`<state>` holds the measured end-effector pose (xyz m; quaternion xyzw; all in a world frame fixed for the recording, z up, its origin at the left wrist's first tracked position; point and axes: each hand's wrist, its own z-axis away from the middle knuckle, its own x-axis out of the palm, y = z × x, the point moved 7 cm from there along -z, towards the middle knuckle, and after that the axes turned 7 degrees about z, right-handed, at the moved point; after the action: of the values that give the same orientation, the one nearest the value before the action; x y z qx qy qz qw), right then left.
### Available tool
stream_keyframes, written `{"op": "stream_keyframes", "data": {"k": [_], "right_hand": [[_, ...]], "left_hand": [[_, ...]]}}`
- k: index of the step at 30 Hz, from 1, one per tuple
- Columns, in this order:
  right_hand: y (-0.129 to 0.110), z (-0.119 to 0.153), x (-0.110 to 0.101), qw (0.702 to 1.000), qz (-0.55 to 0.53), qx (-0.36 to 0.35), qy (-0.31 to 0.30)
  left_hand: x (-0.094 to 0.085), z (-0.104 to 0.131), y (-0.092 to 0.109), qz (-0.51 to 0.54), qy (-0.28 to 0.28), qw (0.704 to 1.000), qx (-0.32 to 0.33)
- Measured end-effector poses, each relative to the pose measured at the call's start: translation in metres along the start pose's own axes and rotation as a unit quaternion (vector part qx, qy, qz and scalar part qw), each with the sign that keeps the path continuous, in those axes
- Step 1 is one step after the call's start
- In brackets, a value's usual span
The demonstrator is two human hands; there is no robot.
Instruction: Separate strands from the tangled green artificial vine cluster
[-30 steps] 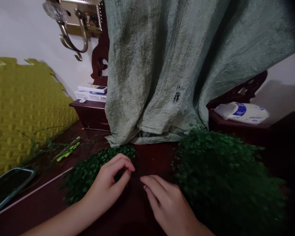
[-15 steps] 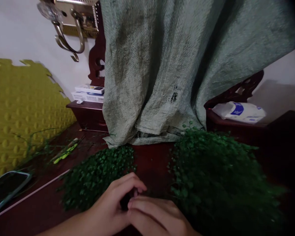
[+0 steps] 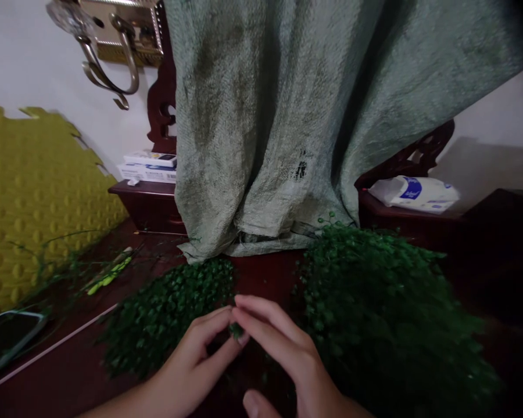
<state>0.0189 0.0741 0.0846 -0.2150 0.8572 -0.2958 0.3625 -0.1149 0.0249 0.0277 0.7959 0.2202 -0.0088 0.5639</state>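
My left hand (image 3: 200, 357) is closed in a pinch, with a small green sprig (image 3: 236, 331) showing at its fingertips. My right hand (image 3: 290, 348) reaches across from the other side; its fingers are stretched out and their tips meet or overlap the left fingertips, while its thumb stands apart lower down. To the left of the hands lies a heap of small-leaved green plants (image 3: 169, 316) on the dark red wooden surface (image 3: 265, 278). A larger green heap (image 3: 383, 313) rises to the right, its near side dark and blurred.
A grey-green woven sack (image 3: 261, 128) hangs behind the heaps. Further left are a yellow-green handled tool (image 3: 108, 277), loose stems, a pale thin stick (image 3: 52, 348) and a phone (image 3: 9, 342). Boxes (image 3: 148, 171) and a tissue pack (image 3: 422, 194) rest on side ledges.
My right hand has lifted and its fingers have straightened, with the thumb now apart. A green sprig now shows at my left fingertips. The view has shifted slightly.
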Motion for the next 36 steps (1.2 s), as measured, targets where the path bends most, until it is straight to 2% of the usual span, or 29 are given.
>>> {"op": "stream_keyframes", "data": {"k": [2, 7, 11, 14, 16, 19, 22, 25, 28, 32, 34, 36], "right_hand": [[0.004, 0.0, -0.005, 0.998, 0.014, 0.031, 0.044], [0.018, -0.003, -0.006, 0.99, 0.039, 0.109, 0.074], [0.018, -0.003, -0.006, 0.99, 0.081, 0.091, 0.073], [0.011, -0.002, -0.007, 0.985, 0.145, 0.051, 0.077], [0.003, -0.001, -0.006, 0.97, 0.228, 0.008, 0.077], [-0.001, -0.001, 0.001, 0.928, 0.369, -0.033, 0.048], [0.007, -0.002, 0.005, 0.891, 0.453, 0.005, 0.011], [0.021, 0.0, 0.007, 0.877, 0.471, 0.09, -0.035], [0.027, 0.002, 0.008, 0.885, 0.439, 0.142, -0.071], [0.019, 0.0, 0.003, 0.921, 0.357, 0.143, -0.053], [0.014, -0.001, 0.001, 0.947, 0.283, 0.144, -0.052], [0.01, -0.001, -0.001, 0.968, 0.198, 0.143, -0.054]], "left_hand": [[0.005, -0.009, 0.006, 0.014, -0.047, 0.998, -0.043], [0.004, -0.022, 0.018, 0.011, -0.061, 0.996, -0.061], [0.005, -0.019, 0.016, -0.008, -0.07, 0.996, -0.058], [0.005, -0.017, 0.016, -0.019, -0.076, 0.995, -0.065], [0.006, -0.017, 0.017, -0.029, -0.086, 0.994, -0.064], [0.009, -0.017, 0.018, -0.034, -0.105, 0.992, -0.06], [0.013, -0.016, 0.017, -0.052, -0.118, 0.99, -0.052], [0.02, -0.012, 0.018, -0.072, -0.164, 0.983, -0.03], [0.028, -0.005, 0.02, -0.084, -0.211, 0.974, -0.005], [0.031, 0.002, 0.025, -0.082, -0.236, 0.968, 0.015], [0.03, 0.001, 0.028, -0.078, -0.223, 0.971, 0.025], [0.023, -0.003, 0.032, -0.07, -0.178, 0.981, 0.043]]}}
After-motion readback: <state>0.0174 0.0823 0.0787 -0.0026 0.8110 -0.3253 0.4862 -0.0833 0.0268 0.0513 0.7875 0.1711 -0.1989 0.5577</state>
